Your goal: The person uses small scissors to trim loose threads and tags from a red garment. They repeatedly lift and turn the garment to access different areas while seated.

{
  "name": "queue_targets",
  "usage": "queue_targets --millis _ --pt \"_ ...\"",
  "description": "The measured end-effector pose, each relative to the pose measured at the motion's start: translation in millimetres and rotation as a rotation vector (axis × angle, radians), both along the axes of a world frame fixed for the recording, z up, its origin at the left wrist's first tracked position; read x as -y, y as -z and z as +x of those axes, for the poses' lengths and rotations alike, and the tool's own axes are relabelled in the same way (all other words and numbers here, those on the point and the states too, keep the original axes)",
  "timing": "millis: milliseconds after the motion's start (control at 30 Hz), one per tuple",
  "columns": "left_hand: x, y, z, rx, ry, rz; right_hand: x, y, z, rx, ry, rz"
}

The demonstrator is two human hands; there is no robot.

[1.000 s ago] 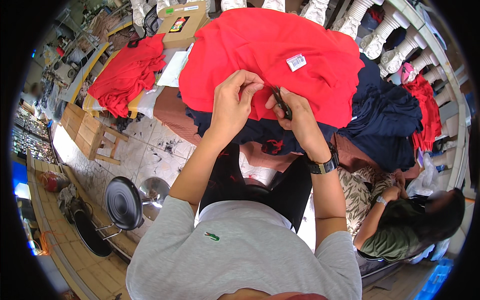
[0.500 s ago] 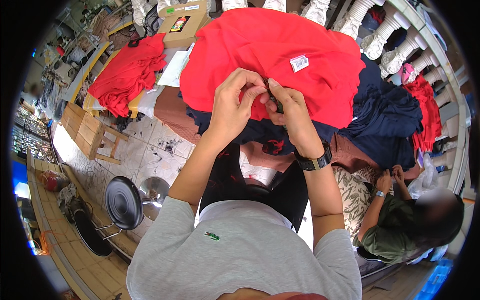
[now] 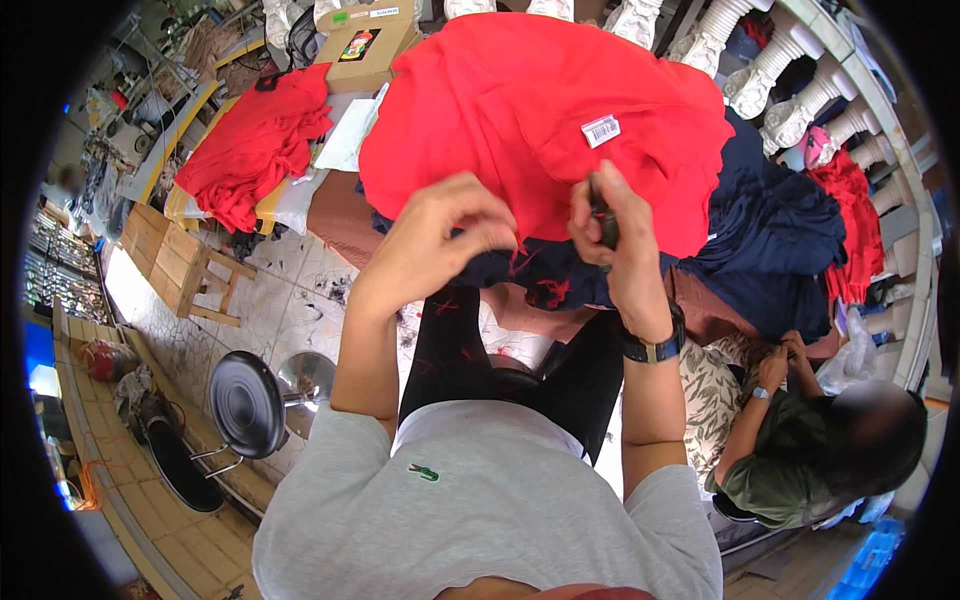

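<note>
A large red garment (image 3: 470, 110) lies spread in front of me, with a small white tag (image 3: 601, 130) on its right half. My right hand (image 3: 628, 235) is closed around a small dark tool (image 3: 606, 222) that looks like thread snips. My left hand (image 3: 440, 240) hovers over the near edge of the cloth, fingers loosely curved and apart, slightly blurred. Just by its fingertips hangs a bit of red thread (image 3: 517, 258). Dark navy cloth (image 3: 490, 270) shows beneath the red one, and a red thread tangle (image 3: 550, 292) rests on it.
More navy garments (image 3: 770, 220) are heaped to the right, beside a co-worker (image 3: 800, 450). Further red cloth (image 3: 255, 150) lies on a table at left, near a cardboard box (image 3: 372, 55). A wooden stool (image 3: 185, 270) and a round black seat (image 3: 247, 405) stand at left. White balusters (image 3: 755, 85) line the far side.
My hands were together at the red cloth; they have drawn apart. The left moved left and nearer, the right moved right with the snips. Red thread now shows by the left fingertips.
</note>
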State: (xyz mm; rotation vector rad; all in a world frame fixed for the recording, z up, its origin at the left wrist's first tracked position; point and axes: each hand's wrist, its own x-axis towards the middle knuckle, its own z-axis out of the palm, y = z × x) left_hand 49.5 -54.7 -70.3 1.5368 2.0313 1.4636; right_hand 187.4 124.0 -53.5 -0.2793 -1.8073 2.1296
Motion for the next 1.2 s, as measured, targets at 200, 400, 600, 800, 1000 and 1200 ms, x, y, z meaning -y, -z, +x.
queue_targets --millis 200,400,600,800,1000,1200 --pt "-53 2 5 -0.128 -0.347 0.362 7 8 -23 -0.152 0.264 0.294" --pt "-60 23 -9 -0.146 -0.376 0.305 0 21 -22 -0.076 0.248 0.462" --pt "-44 26 -6 0.365 -0.157 0.326 21 -2 -8 -0.052 0.077 0.355" --pt "-41 26 1 0.323 -0.152 0.354 22 14 -23 0.141 0.026 0.228" --pt "-5 6 9 0.225 0.031 0.099 14 7 -13 0.162 0.035 0.046" --pt "-25 14 19 0.125 -0.321 0.238 4 13 -5 0.173 0.067 0.107"
